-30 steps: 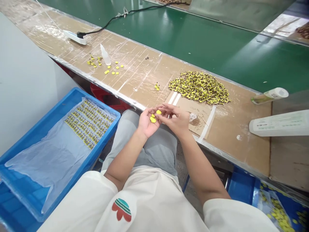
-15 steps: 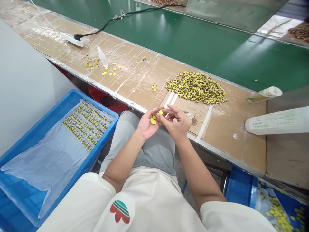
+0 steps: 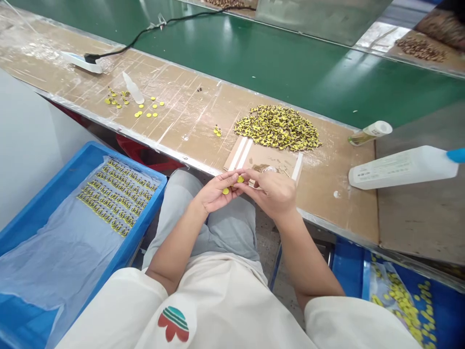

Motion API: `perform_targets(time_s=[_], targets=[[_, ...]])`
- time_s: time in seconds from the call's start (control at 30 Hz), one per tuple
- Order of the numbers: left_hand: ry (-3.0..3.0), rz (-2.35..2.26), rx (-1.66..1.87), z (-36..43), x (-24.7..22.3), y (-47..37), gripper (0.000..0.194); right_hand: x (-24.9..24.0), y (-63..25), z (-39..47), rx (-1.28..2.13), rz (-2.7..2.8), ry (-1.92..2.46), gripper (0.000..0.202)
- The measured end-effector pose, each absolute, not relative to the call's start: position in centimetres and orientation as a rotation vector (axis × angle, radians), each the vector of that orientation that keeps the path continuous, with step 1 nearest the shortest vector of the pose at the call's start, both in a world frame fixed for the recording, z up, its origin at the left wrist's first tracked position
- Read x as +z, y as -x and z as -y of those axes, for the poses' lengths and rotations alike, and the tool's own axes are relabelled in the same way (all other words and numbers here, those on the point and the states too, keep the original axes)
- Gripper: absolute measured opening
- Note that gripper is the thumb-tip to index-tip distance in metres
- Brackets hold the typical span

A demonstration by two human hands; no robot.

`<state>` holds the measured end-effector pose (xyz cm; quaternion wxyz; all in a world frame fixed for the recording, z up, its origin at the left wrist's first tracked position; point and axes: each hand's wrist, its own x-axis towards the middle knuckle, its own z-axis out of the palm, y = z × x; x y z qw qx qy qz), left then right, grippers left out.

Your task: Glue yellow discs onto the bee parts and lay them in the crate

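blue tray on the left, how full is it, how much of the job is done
Done: several neat rows of yellow-and-black pieces fill one corner of the blue tray. In hand: the left hand cups small yellow discs while the right hand picks at them. Left: a big heap on the bench.

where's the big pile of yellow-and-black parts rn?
Head view: the pile of small yellow-and-black parts lies right of centre on the brown worktop, just beyond the cardboard pad, before the green conveyor belt.
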<state>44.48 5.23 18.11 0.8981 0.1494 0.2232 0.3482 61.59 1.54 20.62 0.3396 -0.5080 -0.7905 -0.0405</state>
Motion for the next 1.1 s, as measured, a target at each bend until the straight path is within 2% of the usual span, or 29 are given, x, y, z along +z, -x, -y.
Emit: perform_targets(time_s=[0.17,0.53,0.67,0.77,0.93,1.1], targets=[[-0.311,-0.474,0.730,-5.0,18.0,-45.1,0.016,20.8,-62.1,-1.6,-0.113,2.108,1.319,0.039],[-0.286,-0.457,0.747,-5.1,17.1,-45.2,0.023,21.1,-62.9,-1.7,0.013,2.042,1.348,0.038],[-0.196,-0.502,0.826,-5.7,17.1,-44.9,0.017,20.3,-66.0,-3.9,-0.056,1.665,1.573,0.027],[-0.157,-0.565,0.861,-5.9,17.4,-44.7,0.017,18.3,-70.0,-6.9,-0.069,1.492,1.859,0.030],[-0.193,-0.598,0.871,-6.2,17.6,-44.8,0.021,15.5,-74.7,-10.5,-0.077,1.691,2.015,0.030],[-0.208,-0.616,0.897,-6.5,17.6,-44.9,0.026,15.3,-75.4,-11.1,-0.083,1.869,2.029,0.036]])
